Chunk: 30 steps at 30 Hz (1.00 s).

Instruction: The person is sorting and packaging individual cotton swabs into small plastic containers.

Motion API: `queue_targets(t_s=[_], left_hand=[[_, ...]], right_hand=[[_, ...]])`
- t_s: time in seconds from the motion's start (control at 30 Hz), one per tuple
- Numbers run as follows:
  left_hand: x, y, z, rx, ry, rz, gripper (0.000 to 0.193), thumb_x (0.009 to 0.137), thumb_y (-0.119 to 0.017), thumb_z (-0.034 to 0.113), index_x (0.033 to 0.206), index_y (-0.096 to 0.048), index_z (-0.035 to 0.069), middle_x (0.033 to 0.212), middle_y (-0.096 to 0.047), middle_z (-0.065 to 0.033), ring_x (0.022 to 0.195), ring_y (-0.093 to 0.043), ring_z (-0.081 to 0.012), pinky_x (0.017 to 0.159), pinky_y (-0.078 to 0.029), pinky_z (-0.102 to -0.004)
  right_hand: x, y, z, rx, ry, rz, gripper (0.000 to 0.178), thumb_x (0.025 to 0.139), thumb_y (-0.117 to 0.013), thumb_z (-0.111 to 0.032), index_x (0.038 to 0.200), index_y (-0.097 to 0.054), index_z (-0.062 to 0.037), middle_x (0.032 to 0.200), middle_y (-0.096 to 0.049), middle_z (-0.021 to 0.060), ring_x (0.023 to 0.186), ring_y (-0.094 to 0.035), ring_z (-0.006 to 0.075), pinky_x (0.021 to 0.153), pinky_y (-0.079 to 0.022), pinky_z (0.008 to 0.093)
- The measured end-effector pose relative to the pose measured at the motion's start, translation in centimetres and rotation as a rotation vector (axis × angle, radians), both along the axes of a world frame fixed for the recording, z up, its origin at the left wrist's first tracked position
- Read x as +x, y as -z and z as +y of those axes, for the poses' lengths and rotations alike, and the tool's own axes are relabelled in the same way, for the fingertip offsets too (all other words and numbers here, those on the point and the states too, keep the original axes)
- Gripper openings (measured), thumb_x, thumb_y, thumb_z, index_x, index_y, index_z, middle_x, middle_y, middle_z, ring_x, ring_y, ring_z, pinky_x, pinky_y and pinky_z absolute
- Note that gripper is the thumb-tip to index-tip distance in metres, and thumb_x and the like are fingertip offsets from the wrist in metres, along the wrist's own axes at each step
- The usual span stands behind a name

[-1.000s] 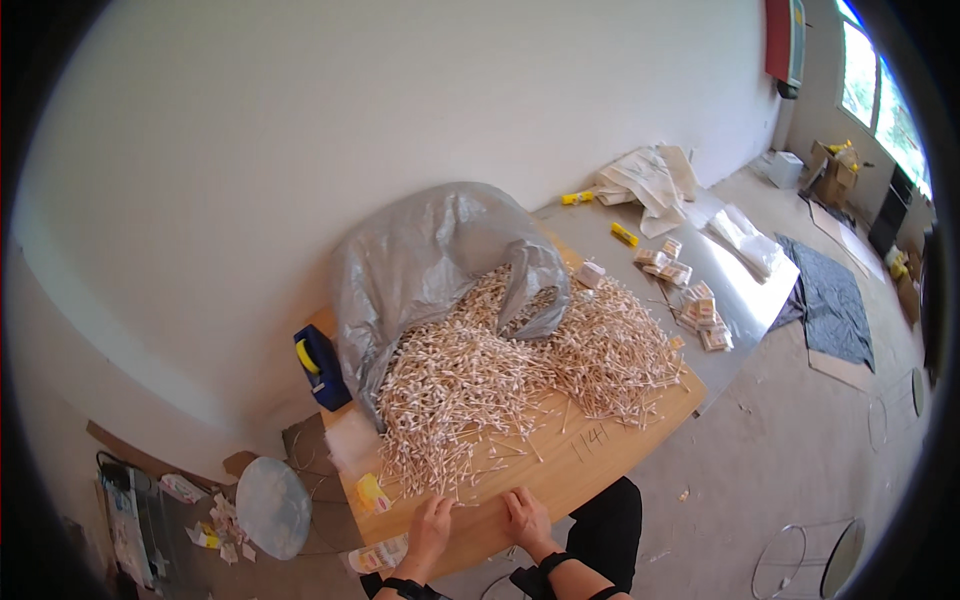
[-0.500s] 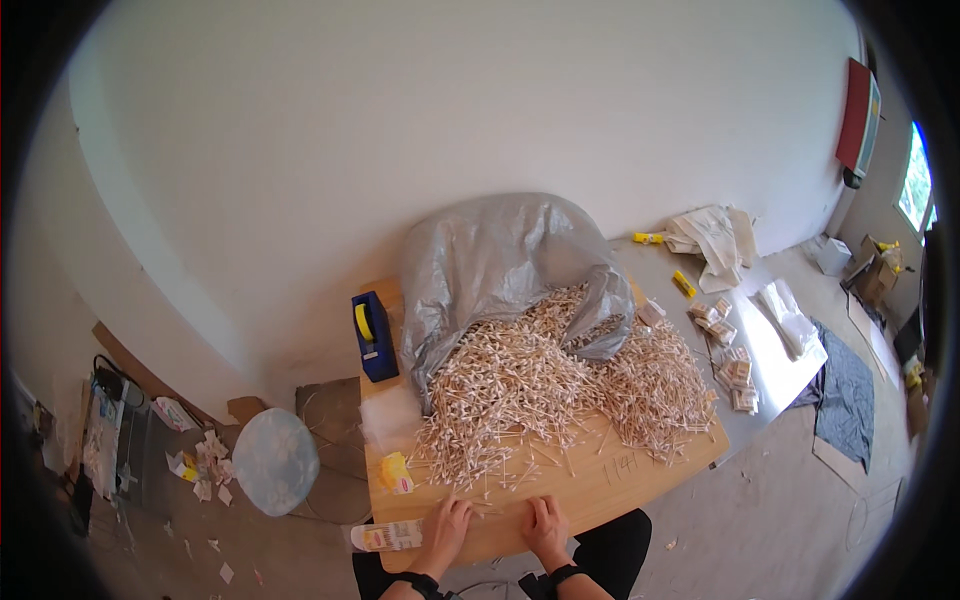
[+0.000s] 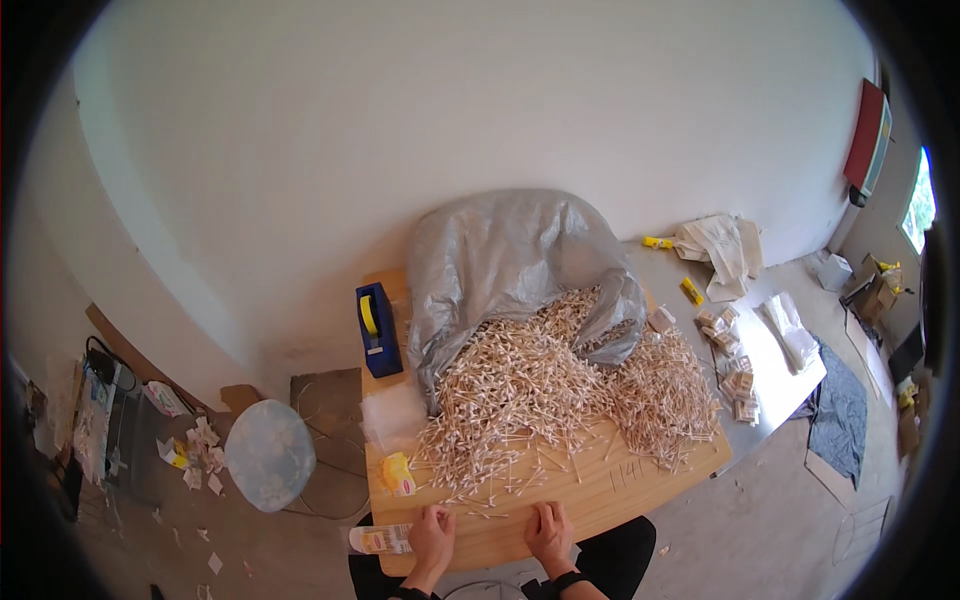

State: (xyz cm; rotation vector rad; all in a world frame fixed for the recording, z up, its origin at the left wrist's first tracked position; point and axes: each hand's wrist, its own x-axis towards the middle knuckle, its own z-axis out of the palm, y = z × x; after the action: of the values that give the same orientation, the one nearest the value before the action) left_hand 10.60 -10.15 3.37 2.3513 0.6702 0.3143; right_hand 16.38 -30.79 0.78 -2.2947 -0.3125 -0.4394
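A large heap of cotton swabs [image 3: 515,385] spills over the wooden table [image 3: 590,495] from a grey plastic bag [image 3: 500,250]. At the table's front edge, my left hand [image 3: 432,538] is closed, its fingers curled together just below the nearest loose swabs. Beside it on the left lies a clear packet of swabs [image 3: 380,540] with a yellow and white label. My right hand [image 3: 550,532] is also closed, a short way right of the left one, fingers curled down at the wood. Whatever either hand may hold is too small or hidden.
A blue tape dispenser [image 3: 378,330], clear plastic sheets [image 3: 393,415] and a yellow card [image 3: 398,474] line the table's left side. On the metal table to the right lie packed swab bundles [image 3: 740,385], clear bags [image 3: 790,332] and a cloth [image 3: 725,250]. A round stool [image 3: 270,455] stands left.
My left hand has shifted a little left and nearer to me, widening the gap between the hands. My right hand stays near its place. The whole view has moved slightly.
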Motion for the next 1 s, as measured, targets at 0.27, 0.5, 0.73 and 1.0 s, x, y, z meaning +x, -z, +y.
queue_targets(t_s=[0.27, 0.5, 0.73, 1.0], left_hand=[[-0.3, -2.0, 1.3, 0.108, 0.174, -0.091, 0.012, 0.086, -0.067, 0.011, 0.092, -0.057, 0.008, 0.090, -0.057, -0.0114, 0.078, -0.063, -0.0328, 0.066, -0.050, -0.0439], [-1.5, -0.7, -0.4, 0.143, 0.529, -0.060, 0.022, 0.086, -0.070, 0.014, 0.106, -0.061, 0.011, 0.100, -0.058, -0.0087, 0.082, -0.065, -0.0302, 0.070, -0.053, -0.0404], [0.3, -0.7, -1.6, 0.076, 0.448, -0.010, 0.020, 0.087, -0.068, 0.018, 0.105, -0.061, 0.011, 0.101, -0.058, -0.0073, 0.083, -0.064, -0.0314, 0.068, -0.053, -0.0417], [-4.2, 0.9, -1.1, 0.120, 0.382, -0.095, 0.011, 0.085, -0.069, 0.016, 0.091, -0.061, 0.010, 0.094, -0.056, -0.0084, 0.081, -0.062, -0.0320, 0.067, -0.051, -0.0434]], right_hand=[[0.0, 0.1, -0.4, -0.005, 0.027, -0.002, 0.015, 0.082, -0.062, 0.000, 0.096, -0.064, -0.0052, 0.090, -0.062, 0.0161, 0.078, -0.063, 0.0371, 0.064, -0.053, 0.0430], [-0.1, 0.0, 0.1, -0.022, 0.002, 0.005, 0.014, 0.083, -0.062, 0.001, 0.095, -0.063, -0.0045, 0.090, -0.061, 0.0168, 0.077, -0.063, 0.0374, 0.064, -0.052, 0.0436], [0.0, 0.3, 0.0, -0.006, -0.001, -0.021, 0.013, 0.083, -0.062, 0.001, 0.095, -0.063, -0.0045, 0.090, -0.061, 0.0168, 0.077, -0.062, 0.0377, 0.063, -0.052, 0.0437], [-0.3, -0.9, 0.7, -0.005, -0.202, -0.026, 0.016, 0.081, -0.069, -0.004, 0.097, -0.066, -0.0072, 0.092, -0.062, 0.0120, 0.081, -0.063, 0.0338, 0.067, -0.052, 0.0421]])
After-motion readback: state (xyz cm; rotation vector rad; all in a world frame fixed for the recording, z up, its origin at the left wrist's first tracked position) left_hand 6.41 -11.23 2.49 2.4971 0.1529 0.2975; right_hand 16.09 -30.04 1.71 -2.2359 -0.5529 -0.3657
